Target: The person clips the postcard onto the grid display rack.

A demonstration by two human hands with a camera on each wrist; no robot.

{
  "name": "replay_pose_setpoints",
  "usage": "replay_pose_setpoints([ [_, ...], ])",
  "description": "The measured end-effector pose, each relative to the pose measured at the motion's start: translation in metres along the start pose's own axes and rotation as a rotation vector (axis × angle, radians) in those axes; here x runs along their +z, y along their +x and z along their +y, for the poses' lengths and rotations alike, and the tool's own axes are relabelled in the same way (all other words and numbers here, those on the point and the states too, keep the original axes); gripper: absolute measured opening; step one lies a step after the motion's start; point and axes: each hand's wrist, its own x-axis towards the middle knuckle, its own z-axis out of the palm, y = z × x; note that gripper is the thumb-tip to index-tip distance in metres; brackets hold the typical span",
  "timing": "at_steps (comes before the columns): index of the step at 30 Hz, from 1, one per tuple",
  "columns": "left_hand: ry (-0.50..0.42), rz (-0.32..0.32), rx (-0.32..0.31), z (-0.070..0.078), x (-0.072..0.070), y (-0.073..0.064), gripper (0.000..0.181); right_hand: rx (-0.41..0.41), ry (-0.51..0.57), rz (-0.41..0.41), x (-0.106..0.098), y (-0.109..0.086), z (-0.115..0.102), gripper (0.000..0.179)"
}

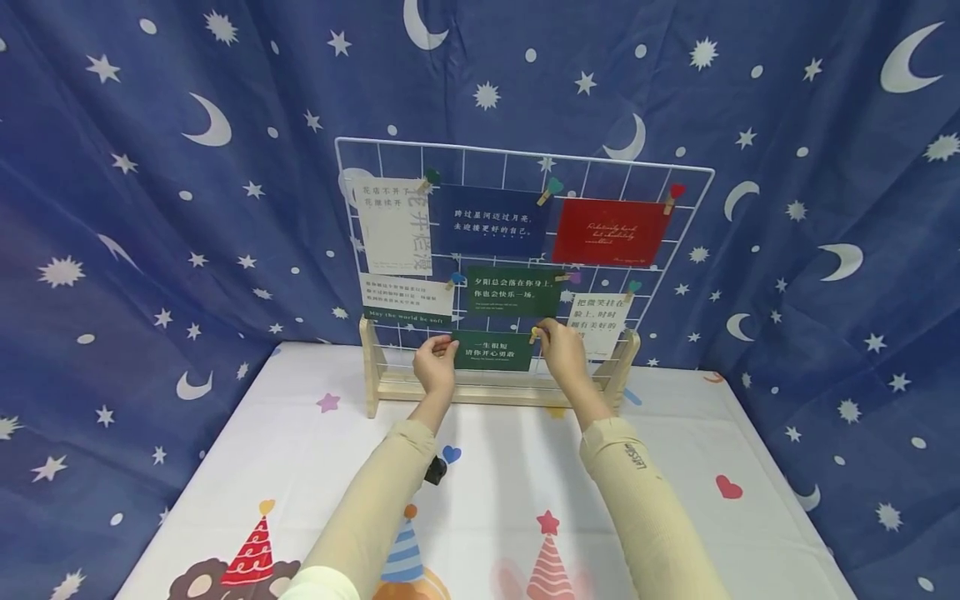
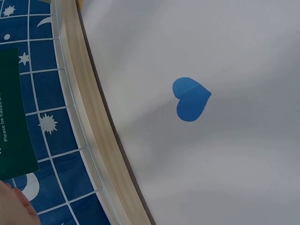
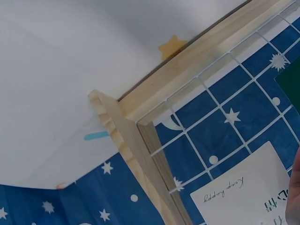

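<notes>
A dark green card with white lettering lies against the lower part of a white wire grid. My left hand pinches this card at its left edge, thumb and fingers together. At the upper right corner of the card, my right hand pinches a small wooden clip with a yellow top. In the left wrist view, the card stands in front of the grid wires, the left fingertips below it. Only the edge of the right hand shows in the right wrist view.
Above hang several clipped cards, among them a blue card, a red card and a second green card. To the right hangs a white card. A wooden stand supports the grid on the white printed tablecloth; a starry curtain hangs behind.
</notes>
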Motion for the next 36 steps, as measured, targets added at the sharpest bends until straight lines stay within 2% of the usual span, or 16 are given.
replay_pose_setpoints([
  [5,-0.010,-0.019,0.017,0.001,0.000,-0.003,0.015,-0.006,0.011,0.012,0.000,-0.003,0.001,0.023],
  [12,0.003,-0.011,-0.005,-0.002,0.001,-0.004,0.016,-0.085,-0.013,0.084,0.002,-0.009,0.005,0.022],
  [21,0.012,-0.011,0.020,-0.001,-0.002,-0.003,0.017,-0.162,0.015,0.160,-0.001,-0.016,0.007,0.019],
  [36,0.022,-0.064,0.010,0.000,-0.005,-0.008,0.020,-0.141,0.044,0.167,-0.004,-0.028,0.015,0.020],
])
